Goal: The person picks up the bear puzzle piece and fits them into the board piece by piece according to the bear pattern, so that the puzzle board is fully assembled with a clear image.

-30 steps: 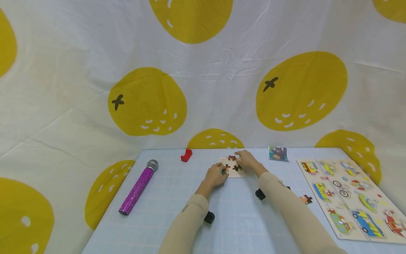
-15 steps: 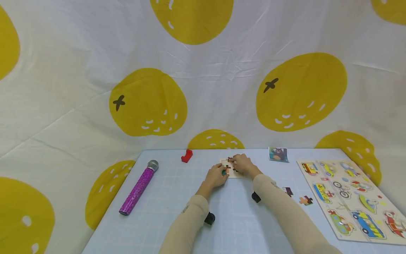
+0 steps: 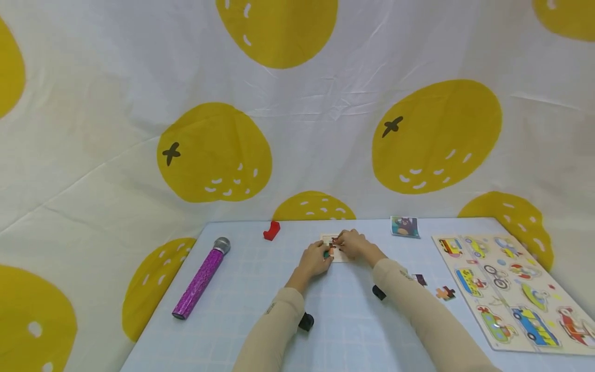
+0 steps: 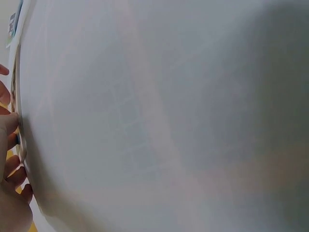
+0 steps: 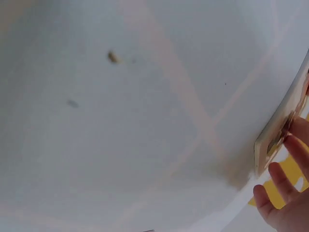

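A small pale wooden puzzle board [image 3: 339,257] lies toward the back of the table, with jigsaw pieces of a brown bear picture on it. My left hand [image 3: 313,260] holds the board's left edge, its thumb by a teal and orange piece [image 3: 328,253]. From the right, my right hand [image 3: 351,244] reaches over the board and pinches a brown puzzle piece [image 3: 334,239] near the top; the fingers hide much of it. In the right wrist view, the board's corner [image 5: 263,153] shows beside the right hand [image 5: 292,205], whose outer fingers spread away from the piece.
Two loose puzzle pieces lie by the right forearm, one purple [image 3: 420,279] and one orange-brown [image 3: 445,293]. A bear picture card [image 3: 405,226] lies at the back. A vehicle puzzle board [image 3: 504,330] is at the right, a glittery microphone [image 3: 200,281] and red block [image 3: 271,231] at the left.
My right hand has moved left over the board, from its right side to the brown piece near the top. The left hand keeps its place at the left edge.
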Demonstrator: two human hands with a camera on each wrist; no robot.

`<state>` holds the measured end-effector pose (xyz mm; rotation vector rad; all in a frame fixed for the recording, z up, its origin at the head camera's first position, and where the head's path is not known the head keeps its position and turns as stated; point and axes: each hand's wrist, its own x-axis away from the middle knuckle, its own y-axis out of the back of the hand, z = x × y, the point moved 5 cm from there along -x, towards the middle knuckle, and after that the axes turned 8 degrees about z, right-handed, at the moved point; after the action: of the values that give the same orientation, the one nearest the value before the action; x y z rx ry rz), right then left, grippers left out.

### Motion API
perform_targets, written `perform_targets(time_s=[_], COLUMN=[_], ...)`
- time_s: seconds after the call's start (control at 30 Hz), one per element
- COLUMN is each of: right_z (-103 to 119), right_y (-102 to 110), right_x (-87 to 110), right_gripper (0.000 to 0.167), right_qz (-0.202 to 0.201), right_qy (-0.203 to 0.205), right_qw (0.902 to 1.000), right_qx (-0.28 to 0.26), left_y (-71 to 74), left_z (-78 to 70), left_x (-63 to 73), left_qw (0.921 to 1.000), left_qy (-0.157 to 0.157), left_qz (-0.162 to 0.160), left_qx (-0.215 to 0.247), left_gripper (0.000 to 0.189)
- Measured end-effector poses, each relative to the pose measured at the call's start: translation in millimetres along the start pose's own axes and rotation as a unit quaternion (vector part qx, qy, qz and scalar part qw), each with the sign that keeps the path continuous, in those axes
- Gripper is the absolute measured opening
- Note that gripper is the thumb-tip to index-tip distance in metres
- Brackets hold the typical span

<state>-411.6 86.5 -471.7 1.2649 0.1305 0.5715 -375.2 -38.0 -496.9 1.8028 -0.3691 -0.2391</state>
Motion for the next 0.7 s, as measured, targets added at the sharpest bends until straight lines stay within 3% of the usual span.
perform_targets(time_s=[0.17, 0.3, 0.43, 0.57, 0.7], right_z=[2.4, 1.6, -5.8, -8.3, -6.9], right_y=[-1.8, -3.4, -2.3, 0.9, -2.8], right_x=[2.3, 6.0, 6.6, 11.6, 16.5], right_gripper=[0.029, 0.036, 0.041, 0.029, 0.017], right_qz=[0.029, 0.044, -0.007, -0.06, -0.063], right_qy=[-0.033, -0.051, 0.011, 0.077, 0.084], right_qw=[0.9985, 0.9975, 0.9999, 0.995, 0.9941], right_qx=[0.033, 0.021, 0.0, -0.02, -0.027], left_y=[2.6, 2.5, 1.8, 1.2, 1.3], left_z=[-0.8, -0.6, 0.2, 0.4, -0.5], left_x=[2.2, 2.4, 2.5, 2.5, 2.4], left_qw=[1.0, 0.9999, 0.9999, 0.9999, 0.9997], left_qy=[-0.004, -0.008, -0.008, -0.01, -0.017], left_qz=[-0.004, -0.008, -0.009, -0.008, -0.016], left_qx=[0.006, 0.005, 0.007, 0.007, 0.009], left_gripper=[0.039, 0.038, 0.038, 0.039, 0.038])
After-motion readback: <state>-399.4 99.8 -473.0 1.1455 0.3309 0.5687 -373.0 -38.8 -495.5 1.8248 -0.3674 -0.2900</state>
